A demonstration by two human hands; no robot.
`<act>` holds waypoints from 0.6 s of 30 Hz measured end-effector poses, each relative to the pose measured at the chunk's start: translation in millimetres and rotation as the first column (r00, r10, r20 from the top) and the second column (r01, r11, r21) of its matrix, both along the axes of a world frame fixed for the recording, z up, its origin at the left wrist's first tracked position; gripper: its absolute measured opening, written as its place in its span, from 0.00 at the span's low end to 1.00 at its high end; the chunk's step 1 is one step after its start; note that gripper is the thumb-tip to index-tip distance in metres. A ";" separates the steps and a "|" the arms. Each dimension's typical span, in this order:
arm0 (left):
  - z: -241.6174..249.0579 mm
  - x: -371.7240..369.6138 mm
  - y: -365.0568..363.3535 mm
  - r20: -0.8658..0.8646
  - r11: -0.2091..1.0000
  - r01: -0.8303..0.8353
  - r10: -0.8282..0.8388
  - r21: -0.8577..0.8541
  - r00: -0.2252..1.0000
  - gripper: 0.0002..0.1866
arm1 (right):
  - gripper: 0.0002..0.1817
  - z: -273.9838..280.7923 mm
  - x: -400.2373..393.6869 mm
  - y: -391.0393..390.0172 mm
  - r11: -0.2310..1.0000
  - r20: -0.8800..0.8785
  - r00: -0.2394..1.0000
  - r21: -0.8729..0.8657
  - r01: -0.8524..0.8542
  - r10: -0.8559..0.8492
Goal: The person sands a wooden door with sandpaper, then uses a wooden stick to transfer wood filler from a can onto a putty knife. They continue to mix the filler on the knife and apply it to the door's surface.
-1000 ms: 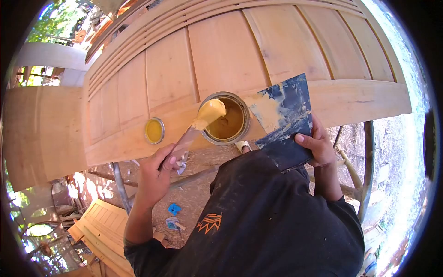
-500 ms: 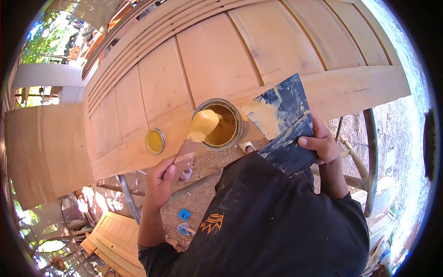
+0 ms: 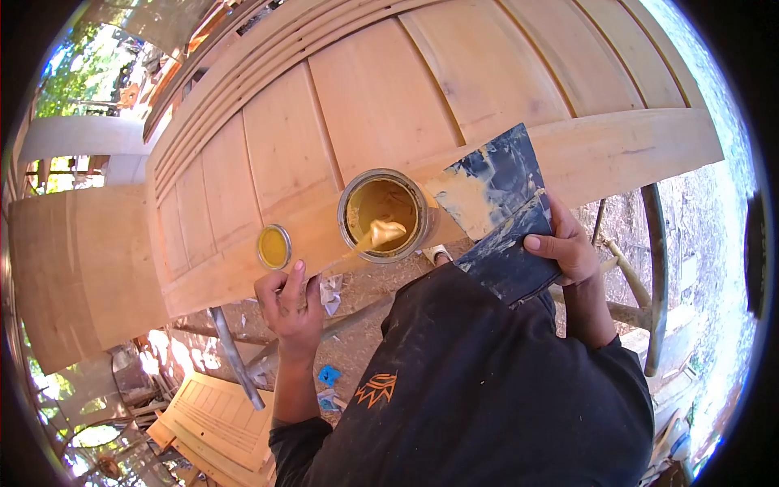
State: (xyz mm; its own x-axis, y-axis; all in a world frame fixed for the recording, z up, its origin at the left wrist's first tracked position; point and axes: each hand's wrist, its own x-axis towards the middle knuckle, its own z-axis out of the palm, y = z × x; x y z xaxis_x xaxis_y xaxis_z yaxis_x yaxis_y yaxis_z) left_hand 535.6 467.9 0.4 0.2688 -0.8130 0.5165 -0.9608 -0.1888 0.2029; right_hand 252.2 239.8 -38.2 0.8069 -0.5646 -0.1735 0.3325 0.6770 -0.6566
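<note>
My left hand (image 3: 295,312) pinches the end of a flat, light-brown stick (image 3: 345,261), now seen almost edge-on. Its far end carries a lump of yellow putty (image 3: 388,232) and is inside the mouth of an open, round metal can (image 3: 347,197). More putty coats the can's inner walls. My right hand (image 3: 570,250) grips two overlapping dark, flat spreaders (image 3: 513,243), thumb on top and fingers underneath. Pale putty is smeared across the upper spreader (image 3: 519,154). The can's round lid (image 3: 274,247), yellow inside, lies left of the can on the wooden door (image 3: 373,89).
The panelled door rests on metal supports (image 3: 653,276). A plain wooden board (image 3: 81,268) is at the left. Lower left, another slatted wooden panel (image 3: 215,422) stands near the ground. Blue scraps (image 3: 329,375) lie on the floor below.
The stick's putty-covered end has moved down and right, from above the can's rim into its mouth, and the stick has turned edge-on. My right hand and the spreaders have barely moved.
</note>
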 end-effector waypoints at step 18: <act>14.5 -3.7 -7.0 -0.689 0.970 0.134 0.046 0.205 0.723 0.16 | 0.38 0.0 4.5 -1.6 0.999 0.047 0.998 -0.028 -0.034 0.036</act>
State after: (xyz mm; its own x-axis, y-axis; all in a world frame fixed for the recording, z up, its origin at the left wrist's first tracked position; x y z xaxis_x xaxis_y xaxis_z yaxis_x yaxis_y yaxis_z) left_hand 532.0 460.9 14.9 0.4352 -0.9003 0.0071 -0.5825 -0.2756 0.7647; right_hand 256.6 238.2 -38.1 0.8332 -0.5397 -0.1199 0.3399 0.6711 -0.6589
